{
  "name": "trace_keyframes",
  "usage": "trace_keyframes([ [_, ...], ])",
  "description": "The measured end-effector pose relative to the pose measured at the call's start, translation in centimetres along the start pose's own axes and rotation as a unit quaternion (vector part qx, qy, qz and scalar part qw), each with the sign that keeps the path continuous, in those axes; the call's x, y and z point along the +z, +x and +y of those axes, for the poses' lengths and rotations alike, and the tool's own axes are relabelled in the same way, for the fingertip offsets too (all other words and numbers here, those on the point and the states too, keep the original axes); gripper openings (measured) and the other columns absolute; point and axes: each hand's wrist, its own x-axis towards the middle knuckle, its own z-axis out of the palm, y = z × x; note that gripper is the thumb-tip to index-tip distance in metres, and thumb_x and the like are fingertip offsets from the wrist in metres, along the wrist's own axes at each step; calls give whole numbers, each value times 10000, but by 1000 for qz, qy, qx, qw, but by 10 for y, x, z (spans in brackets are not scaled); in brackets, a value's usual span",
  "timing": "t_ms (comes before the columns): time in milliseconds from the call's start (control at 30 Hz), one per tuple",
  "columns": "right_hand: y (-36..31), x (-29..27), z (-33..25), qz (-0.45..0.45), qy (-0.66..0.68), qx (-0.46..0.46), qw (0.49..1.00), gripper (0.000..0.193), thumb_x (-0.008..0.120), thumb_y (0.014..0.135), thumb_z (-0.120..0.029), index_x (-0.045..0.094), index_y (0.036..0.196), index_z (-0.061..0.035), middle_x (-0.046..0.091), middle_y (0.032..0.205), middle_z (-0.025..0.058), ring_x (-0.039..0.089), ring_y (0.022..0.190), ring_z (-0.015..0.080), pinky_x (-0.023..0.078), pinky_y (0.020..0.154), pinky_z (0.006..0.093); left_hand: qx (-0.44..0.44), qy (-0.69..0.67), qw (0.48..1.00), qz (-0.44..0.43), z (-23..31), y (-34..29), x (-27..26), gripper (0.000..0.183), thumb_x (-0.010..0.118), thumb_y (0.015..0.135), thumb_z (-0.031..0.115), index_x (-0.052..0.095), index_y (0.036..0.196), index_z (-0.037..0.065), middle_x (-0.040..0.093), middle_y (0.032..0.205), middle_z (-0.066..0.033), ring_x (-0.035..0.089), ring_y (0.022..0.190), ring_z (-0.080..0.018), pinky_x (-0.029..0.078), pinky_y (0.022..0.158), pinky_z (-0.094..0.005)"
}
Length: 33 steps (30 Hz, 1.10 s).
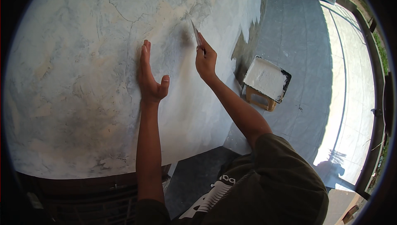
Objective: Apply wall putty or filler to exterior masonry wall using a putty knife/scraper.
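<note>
My right hand grips a putty knife, seen nearly edge-on, its blade tip pointing up at the wall. The blade's shadow falls on the plaster beside it; whether the edge touches, I cannot tell. Left of it, my left hand is raised at the wall with straight fingers together and the thumb apart, holding nothing. Patchy white and grey filler coats the wall, and a thin crack runs down it above my left hand.
A black tray of white filler rests on a tan stool at the right. Grey tiled floor stretches beyond, sunlit at its far side. Bare grey wall shows behind the tray. A dark opening lies at lower left.
</note>
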Motion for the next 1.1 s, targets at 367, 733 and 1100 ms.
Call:
trace_keyframes([
  [367,0,37,0,-71,-93,-240,964,611,506,805,163,528,1382,-36,492,1446,199,451,1356,357,457,1065,373,-9,1,1000,-2,0,-1,5,897,498,925,535,196,1518,-65,354,1510,-297,399,1386,-426,336,1135,-481],
  [733,6,-6,2,-4,-16,72,997,585,395,855,113,479,1424,10,650,1270,191,638,1006,127,467,859,235,-9,-4,1000,-2,0,-1,4,905,505,926,542,183,1526,-54,343,1516,-295,383,1397,-421,329,1138,-491],
  [1100,-117,-11,6,-266,-18,-138,954,618,429,835,181,491,1416,-19,497,1452,180,404,1398,334,279,1175,433,-27,-55,997,54,2,-9,-7,944,488,928,601,145,1540,-31,278,1543,-299,342,1409,-456,316,1141,-530],
])
